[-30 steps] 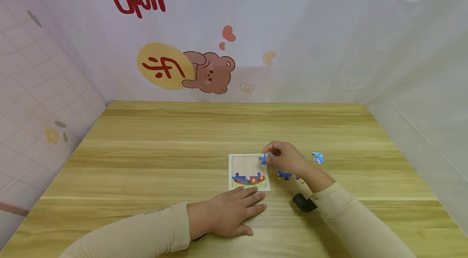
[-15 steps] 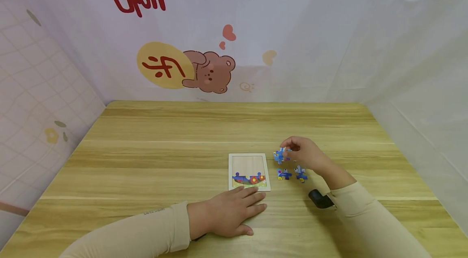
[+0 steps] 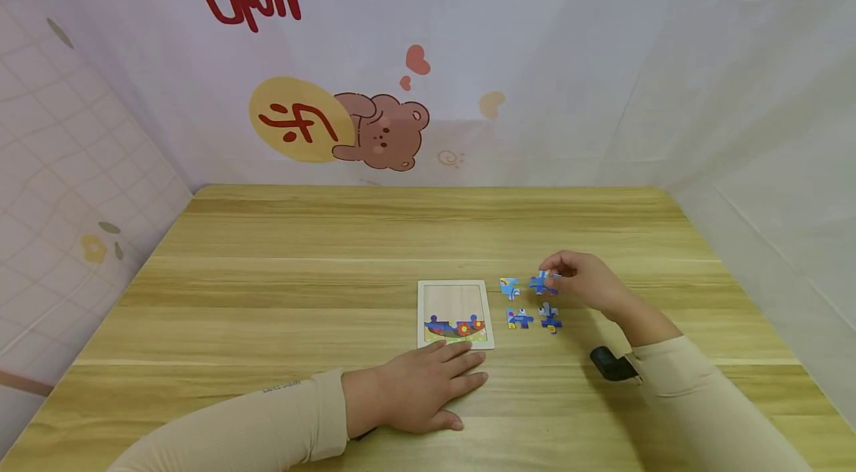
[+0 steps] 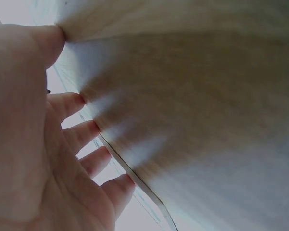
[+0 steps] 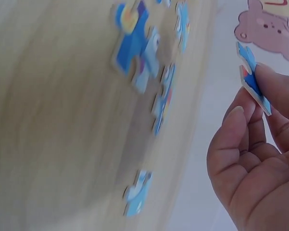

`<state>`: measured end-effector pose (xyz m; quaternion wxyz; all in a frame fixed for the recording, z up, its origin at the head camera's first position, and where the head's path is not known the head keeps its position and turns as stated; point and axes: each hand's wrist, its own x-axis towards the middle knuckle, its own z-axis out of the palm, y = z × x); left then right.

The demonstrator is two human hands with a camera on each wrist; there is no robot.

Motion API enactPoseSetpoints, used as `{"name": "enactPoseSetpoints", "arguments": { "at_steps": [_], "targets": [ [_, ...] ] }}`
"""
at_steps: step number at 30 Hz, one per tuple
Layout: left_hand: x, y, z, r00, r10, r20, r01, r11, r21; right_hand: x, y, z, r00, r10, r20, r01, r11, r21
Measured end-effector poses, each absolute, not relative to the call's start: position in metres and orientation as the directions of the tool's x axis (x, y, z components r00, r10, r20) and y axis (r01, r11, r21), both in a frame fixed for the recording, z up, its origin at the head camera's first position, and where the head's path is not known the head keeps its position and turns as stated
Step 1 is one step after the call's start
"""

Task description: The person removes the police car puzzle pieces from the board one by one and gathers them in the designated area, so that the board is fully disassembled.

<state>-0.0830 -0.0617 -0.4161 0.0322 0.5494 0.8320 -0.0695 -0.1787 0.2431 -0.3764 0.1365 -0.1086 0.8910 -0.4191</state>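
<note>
My right hand (image 3: 585,282) pinches a blue jigsaw piece (image 5: 252,82) between thumb and fingers, lifted above the table. Around it lie several loose puzzle pieces: a light-blue piece (image 3: 510,288), a blue piece with a yellow corner (image 3: 519,318) and another blue piece (image 3: 551,317). In the right wrist view, a light-blue piece (image 5: 138,192) lies apart from the others. My left hand (image 3: 417,390) lies with fingers spread, its fingertips at the near edge of the puzzle tray (image 3: 421,308). Joined pieces (image 3: 455,329) with a red flower fill the tray's lower part; bare wood shows above.
The wooden table (image 3: 301,271) ends at a white cloth backdrop (image 3: 568,48) printed with a bear. A black wrist-mounted device (image 3: 610,364) hangs below my right wrist, over the table.
My right hand has moved rightward from the tray's upper right corner to above the loose pieces, still pinching a blue jigsaw piece. The left hand and the tray stay in place.
</note>
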Motion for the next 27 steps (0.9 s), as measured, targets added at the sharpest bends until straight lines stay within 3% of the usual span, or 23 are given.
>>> {"name": "enactPoseSetpoints", "arguments": {
  "at_steps": [17, 27],
  "targets": [
    [-0.084, -0.062, -0.417, -0.397, 0.908, -0.133, 0.917, 0.389, -0.085, -0.175, 0.281, -0.39, -0.943, -0.276, -0.186, -0.058, 0.686, -0.725],
    [-0.084, -0.061, -0.416, -0.405, 0.902, -0.149, 0.914, 0.398, -0.078, -0.171, 0.298, -0.393, -0.904, -0.332, -0.269, -0.02, 0.663, -0.749]
  ]
}}
